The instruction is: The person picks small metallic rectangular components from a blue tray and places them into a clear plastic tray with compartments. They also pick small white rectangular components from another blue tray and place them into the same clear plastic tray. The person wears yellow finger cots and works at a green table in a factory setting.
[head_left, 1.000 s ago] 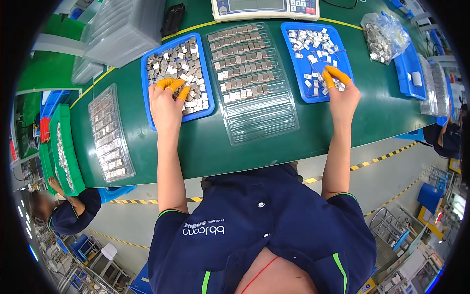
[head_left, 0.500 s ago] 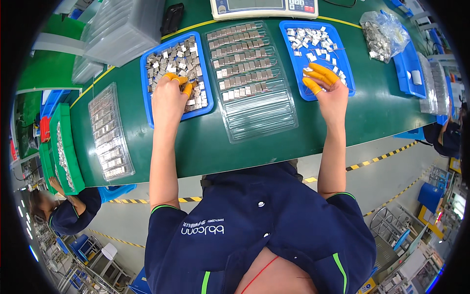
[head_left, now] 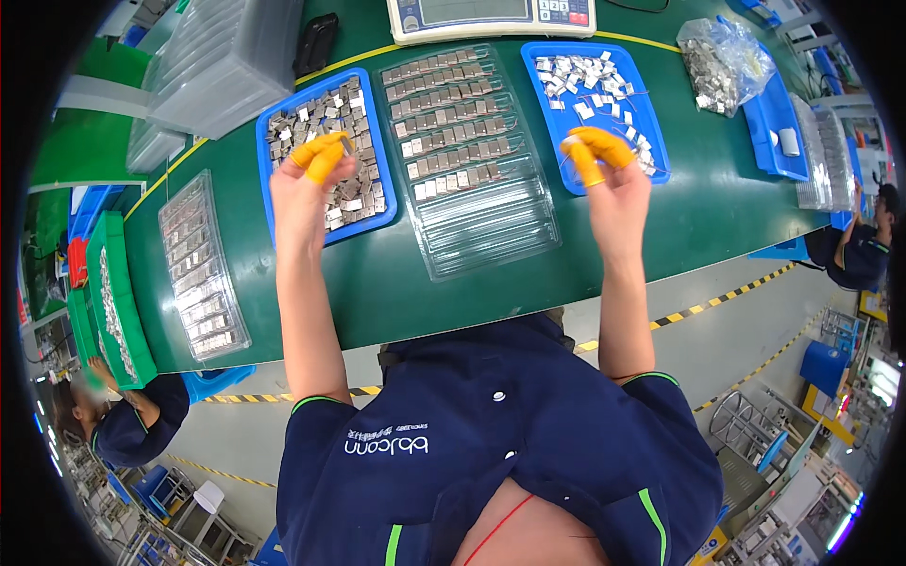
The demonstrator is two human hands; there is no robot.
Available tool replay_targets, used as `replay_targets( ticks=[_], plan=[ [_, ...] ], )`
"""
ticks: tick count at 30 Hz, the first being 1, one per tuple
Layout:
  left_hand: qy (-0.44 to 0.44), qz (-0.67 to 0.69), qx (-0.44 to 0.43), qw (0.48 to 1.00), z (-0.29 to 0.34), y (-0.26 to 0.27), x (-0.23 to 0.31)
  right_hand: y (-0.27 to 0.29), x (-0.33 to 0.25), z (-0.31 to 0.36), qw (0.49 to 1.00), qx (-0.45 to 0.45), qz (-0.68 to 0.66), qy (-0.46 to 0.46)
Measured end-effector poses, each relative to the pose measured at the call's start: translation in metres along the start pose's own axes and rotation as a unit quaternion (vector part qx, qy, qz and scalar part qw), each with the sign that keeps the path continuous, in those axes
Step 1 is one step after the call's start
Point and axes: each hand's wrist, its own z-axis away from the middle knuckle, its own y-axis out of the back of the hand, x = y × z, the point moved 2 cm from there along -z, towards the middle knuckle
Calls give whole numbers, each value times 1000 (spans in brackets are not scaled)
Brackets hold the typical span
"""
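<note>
My left hand (head_left: 314, 181) is over a blue tray (head_left: 385, 213) of small silver metal shells. Yellow finger covers are on its fingertips, which pinch a small metal shell (head_left: 348, 146). My right hand (head_left: 613, 174) is above the near part of another blue tray (head_left: 662, 132), which holds small white connectors with thin wires (head_left: 583, 71). Its covered thumb and fingers are pressed together on a small white connector (head_left: 569, 141), mostly hidden by them. Between the trays lies a clear plastic blister tray (head_left: 486, 241), its far rows filled with metal-shelled connectors.
A digital scale (head_left: 491, 21) stands at the far edge. Stacked clear trays (head_left: 226, 75) and a filled blister tray (head_left: 200, 264) are at left. A bag of metal parts (head_left: 708, 71) lies at right. A co-worker (head_left: 142, 415) is by green bins (head_left: 123, 321) at left.
Both hands have lifted from the parts in their trays, each with a small piece between its fingertips. The whole view has shifted slightly.
</note>
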Motion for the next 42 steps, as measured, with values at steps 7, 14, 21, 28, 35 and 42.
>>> replay_targets(
  ticks=[7, 14, 21, 28, 35, 42],
  plan=[
    [158, 269, -167, 935, 48, -58, -35, -57, -29, 32, 987, -149, 37, 39],
    [111, 144, -137, 974, 64, -67, -31, -57, -23, 37, 962, -211, 147, 94],
    [66, 153, -98, 981, 64, -72, -33, -56, -21, 36, 994, -92, 19, -58],
    [107, 175, -119, 972, 71, -72, -37, -52, -22, 36, 986, -147, 40, -64],
    [67, 75, -126, 987, 74, -73, -31, -42, -30, 29, 967, -234, 0, -99],
    [151, 155, -232, 948, 79, -80, -24, -37, -18, 35, 896, -283, -192, -283]
  ],
)
